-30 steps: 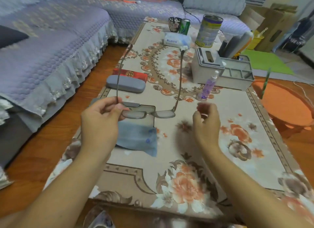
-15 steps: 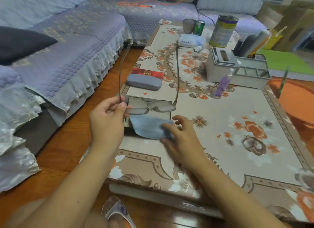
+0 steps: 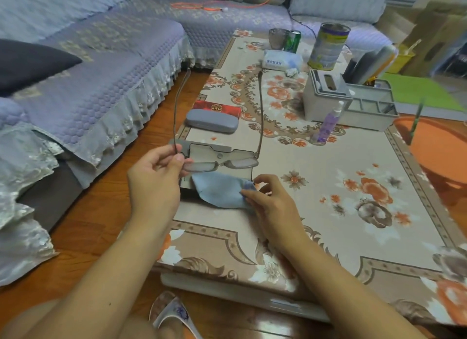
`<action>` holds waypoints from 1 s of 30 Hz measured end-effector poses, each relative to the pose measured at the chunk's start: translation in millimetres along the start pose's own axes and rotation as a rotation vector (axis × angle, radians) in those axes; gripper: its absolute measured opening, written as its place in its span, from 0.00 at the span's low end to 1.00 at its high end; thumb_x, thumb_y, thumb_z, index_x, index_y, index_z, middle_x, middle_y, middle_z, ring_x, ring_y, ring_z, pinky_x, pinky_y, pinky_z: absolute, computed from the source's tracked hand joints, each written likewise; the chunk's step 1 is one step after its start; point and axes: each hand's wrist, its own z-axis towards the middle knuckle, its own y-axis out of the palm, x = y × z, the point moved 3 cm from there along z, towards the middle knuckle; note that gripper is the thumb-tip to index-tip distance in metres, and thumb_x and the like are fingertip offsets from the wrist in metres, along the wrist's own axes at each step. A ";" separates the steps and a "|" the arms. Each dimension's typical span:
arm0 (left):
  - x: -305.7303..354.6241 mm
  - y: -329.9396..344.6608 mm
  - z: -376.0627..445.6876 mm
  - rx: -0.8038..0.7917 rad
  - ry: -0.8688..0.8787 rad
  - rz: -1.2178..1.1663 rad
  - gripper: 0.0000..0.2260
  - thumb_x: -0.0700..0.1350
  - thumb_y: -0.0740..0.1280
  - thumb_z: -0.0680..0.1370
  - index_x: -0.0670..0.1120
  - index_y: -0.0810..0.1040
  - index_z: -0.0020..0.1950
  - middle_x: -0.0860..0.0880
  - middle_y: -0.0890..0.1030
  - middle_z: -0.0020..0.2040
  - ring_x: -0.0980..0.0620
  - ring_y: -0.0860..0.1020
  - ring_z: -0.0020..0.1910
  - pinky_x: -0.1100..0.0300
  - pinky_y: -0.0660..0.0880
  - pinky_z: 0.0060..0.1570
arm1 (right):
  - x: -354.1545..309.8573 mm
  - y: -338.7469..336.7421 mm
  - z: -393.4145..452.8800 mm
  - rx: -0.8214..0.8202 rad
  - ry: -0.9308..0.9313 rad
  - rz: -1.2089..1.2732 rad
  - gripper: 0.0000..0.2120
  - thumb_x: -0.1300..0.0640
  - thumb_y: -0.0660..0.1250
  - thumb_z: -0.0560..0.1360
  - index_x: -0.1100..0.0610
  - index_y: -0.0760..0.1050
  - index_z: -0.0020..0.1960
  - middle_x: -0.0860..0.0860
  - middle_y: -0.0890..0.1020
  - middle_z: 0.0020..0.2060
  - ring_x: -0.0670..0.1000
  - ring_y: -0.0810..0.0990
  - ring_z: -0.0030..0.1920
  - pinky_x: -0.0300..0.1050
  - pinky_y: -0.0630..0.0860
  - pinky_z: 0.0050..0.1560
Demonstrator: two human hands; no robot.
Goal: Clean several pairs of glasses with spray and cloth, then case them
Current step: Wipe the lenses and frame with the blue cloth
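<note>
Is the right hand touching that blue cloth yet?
Touching. The head view shows the right hand pinching the right edge of the blue cloth, with the fabric bunched at its fingertips.

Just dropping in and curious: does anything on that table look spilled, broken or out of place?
Nothing looks spilled or broken. One oddity: a small crumpled white wad lies loose beside the tissue pack. The left hand holds the glasses; the right hand pinches the blue cloth.

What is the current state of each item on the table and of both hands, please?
glasses: temples unfolded, held up
left hand: pinching the glasses' left end
right hand: pinching the cloth
cloth: partly lifted, over the open case
open case: empty
grey case: closed
spray bottle: upright, capped
</note>
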 end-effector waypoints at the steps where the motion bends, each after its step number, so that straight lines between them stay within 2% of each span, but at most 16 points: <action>1: -0.2 -0.3 0.4 -0.001 0.001 -0.005 0.10 0.35 0.67 0.81 0.49 0.83 0.53 0.52 0.87 0.43 0.51 0.86 0.48 0.57 0.81 0.52 | -1.9 -1.3 -0.1 0.007 -0.001 0.009 0.10 0.50 0.65 0.81 0.47 0.83 0.57 0.42 0.71 0.61 0.40 0.70 0.44 0.32 0.68 0.44; 4: -0.7 -0.3 1.7 0.009 -0.007 -0.042 0.10 0.36 0.67 0.81 0.50 0.82 0.53 0.52 0.87 0.42 0.50 0.86 0.49 0.56 0.80 0.52 | -4.1 -3.8 -2.3 0.088 -0.057 -0.039 0.09 0.53 0.64 0.81 0.51 0.82 0.55 0.47 0.72 0.58 0.44 0.71 0.42 0.39 0.71 0.39; 7: -0.5 1.0 2.4 0.047 -0.029 -0.103 0.09 0.35 0.67 0.81 0.49 0.82 0.53 0.54 0.86 0.41 0.49 0.86 0.49 0.57 0.80 0.51 | 0.1 -9.4 -1.4 0.168 0.003 -0.004 0.08 0.61 0.66 0.79 0.56 0.81 0.56 0.48 0.73 0.53 0.41 0.70 0.44 0.40 0.70 0.39; 9: -1.3 4.0 2.8 0.068 -0.050 -0.148 0.09 0.35 0.66 0.81 0.47 0.81 0.54 0.52 0.86 0.41 0.49 0.86 0.49 0.59 0.80 0.50 | -0.2 -15.8 -0.6 0.227 0.041 0.015 0.09 0.57 0.62 0.80 0.59 0.79 0.55 0.52 0.75 0.51 0.45 0.71 0.45 0.40 0.71 0.41; 11: -3.2 11.4 3.9 0.068 -0.076 -0.177 0.08 0.35 0.66 0.81 0.46 0.81 0.55 0.49 0.85 0.44 0.48 0.86 0.50 0.60 0.80 0.48 | -5.3 -33.1 3.5 0.277 0.083 0.071 0.10 0.56 0.60 0.82 0.59 0.77 0.53 0.49 0.74 0.48 0.44 0.70 0.45 0.39 0.70 0.43; 13: -5.2 21.8 4.5 0.054 -0.083 -0.176 0.08 0.36 0.67 0.81 0.47 0.82 0.55 0.49 0.85 0.46 0.49 0.86 0.50 0.61 0.80 0.48 | -9.8 -62.1 7.9 0.346 0.125 0.107 0.06 0.61 0.63 0.82 0.58 0.77 0.55 0.47 0.75 0.48 0.43 0.72 0.45 0.32 0.70 0.45; 14: -4.9 28.1 3.8 0.042 -0.080 -0.170 0.08 0.36 0.67 0.81 0.47 0.82 0.55 0.50 0.85 0.46 0.50 0.86 0.50 0.60 0.80 0.48 | -11.2 -79.1 10.8 0.365 0.164 0.126 0.08 0.63 0.64 0.81 0.57 0.78 0.58 0.47 0.77 0.49 0.43 0.75 0.46 0.30 0.70 0.46; 15: -4.3 35.1 3.0 0.031 -0.076 -0.163 0.08 0.36 0.67 0.81 0.47 0.82 0.56 0.52 0.86 0.45 0.51 0.86 0.49 0.60 0.80 0.48 | -9.0 -95.5 14.8 0.345 0.220 0.157 0.10 0.63 0.65 0.80 0.55 0.78 0.60 0.47 0.79 0.50 0.43 0.77 0.48 0.29 0.72 0.47; 17: -1.7 49.7 -0.8 0.009 -0.071 -0.150 0.08 0.37 0.68 0.81 0.49 0.82 0.55 0.56 0.86 0.42 0.53 0.85 0.48 0.59 0.81 0.49 | 8.8 -119.3 19.7 0.207 0.395 0.291 0.13 0.64 0.66 0.81 0.52 0.79 0.62 0.47 0.80 0.55 0.45 0.79 0.52 0.32 0.74 0.44; 19: -2.0 65.6 -6.6 -0.028 -0.086 -0.146 0.08 0.37 0.68 0.81 0.49 0.82 0.55 0.54 0.86 0.43 0.53 0.85 0.48 0.58 0.81 0.50 | 28.1 -134.6 11.2 0.064 0.538 0.469 0.17 0.66 0.66 0.80 0.49 0.80 0.63 0.47 0.81 0.58 0.47 0.80 0.55 0.33 0.76 0.40; 22: -7.2 89.3 -20.2 -0.083 -0.134 -0.139 0.08 0.38 0.68 0.81 0.50 0.82 0.55 0.49 0.86 0.48 0.54 0.85 0.48 0.58 0.81 0.50 | 43.4 -166.4 -10.0 0.070 0.536 0.477 0.22 0.72 0.67 0.76 0.48 0.82 0.59 0.46 0.85 0.54 0.49 0.83 0.56 0.34 0.77 0.47; 24: -10.2 104.0 -31.5 -0.104 -0.158 -0.119 0.09 0.38 0.68 0.81 0.51 0.83 0.54 0.51 0.86 0.46 0.55 0.85 0.46 0.60 0.81 0.48 | 52.7 -189.8 -18.9 0.093 0.523 0.551 0.23 0.74 0.67 0.75 0.49 0.83 0.57 0.45 0.86 0.52 0.47 0.82 0.57 0.35 0.76 0.50; 26: -10.0 117.0 -42.8 -0.142 -0.172 -0.102 0.08 0.38 0.68 0.81 0.51 0.82 0.53 0.51 0.87 0.43 0.54 0.85 0.44 0.62 0.81 0.44 | 67.1 -208.4 -21.6 0.085 0.498 0.672 0.24 0.75 0.67 0.75 0.47 0.84 0.55 0.45 0.86 0.55 0.50 0.81 0.61 0.41 0.75 0.54; 28: -10.6 128.4 -51.7 -0.182 -0.164 -0.080 0.08 0.38 0.67 0.81 0.49 0.82 0.54 0.50 0.87 0.44 0.53 0.86 0.45 0.61 0.82 0.44 | 79.8 -218.4 -22.7 0.069 0.487 0.606 0.23 0.71 0.69 0.76 0.44 0.83 0.58 0.43 0.84 0.59 0.50 0.79 0.62 0.46 0.75 0.54; 30: -13.3 138.4 -56.8 -0.205 -0.137 -0.047 0.08 0.37 0.67 0.81 0.46 0.82 0.56 0.47 0.87 0.47 0.53 0.86 0.47 0.60 0.82 0.46 | 88.2 -227.5 -22.1 0.092 0.433 0.284 0.16 0.64 0.73 0.76 0.44 0.81 0.54 0.40 0.82 0.60 0.46 0.79 0.60 0.43 0.77 0.54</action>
